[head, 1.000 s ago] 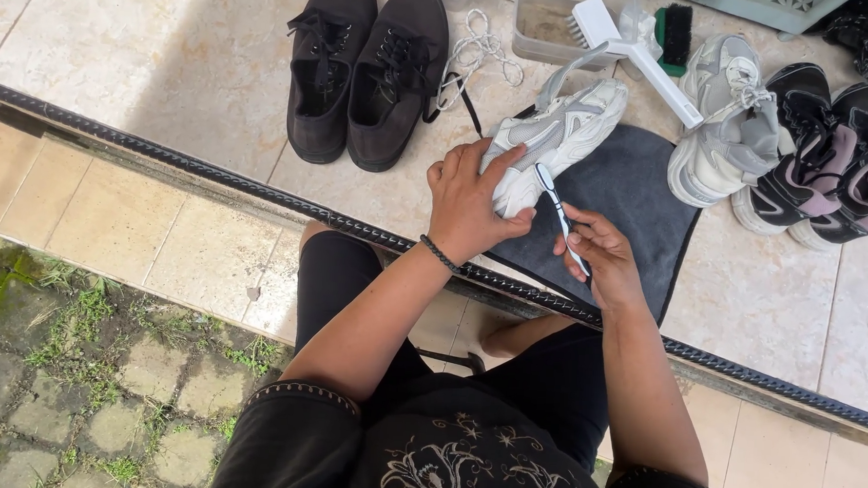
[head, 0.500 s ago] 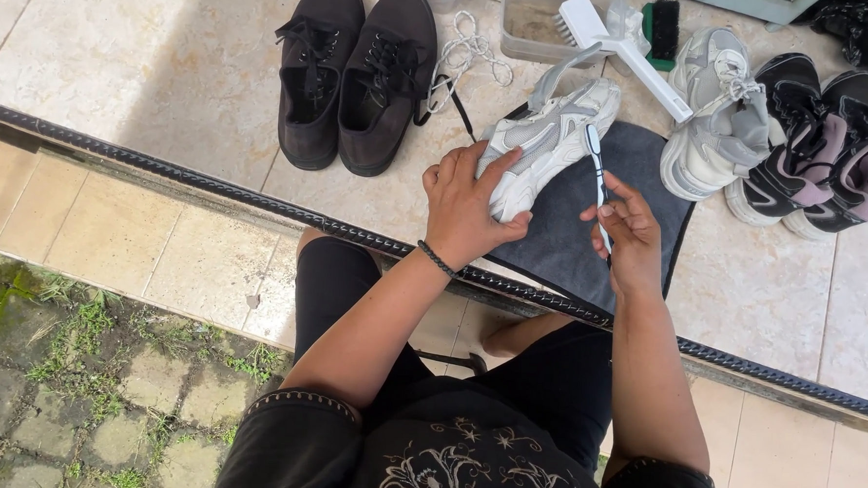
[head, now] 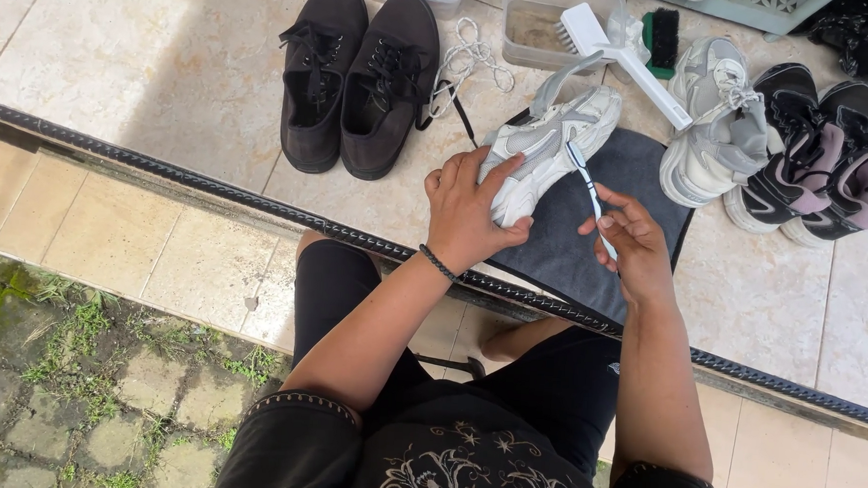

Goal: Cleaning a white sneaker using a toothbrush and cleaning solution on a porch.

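Left hand (head: pixel 470 208) clasping white sneaker (head: pixel 547 147), right hand (head: pixel 629 241) pinching toothbrush (head: pixel 589 194)

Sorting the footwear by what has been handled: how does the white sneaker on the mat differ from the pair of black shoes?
The white sneaker lies on the dark mat, gripped at its heel by the left hand; the black shoes stand untouched on bare tile. The sneaker is white and grey, the shoes all black. A small brush in the right hand meets the sneaker, not the black shoes. All point away from the person.
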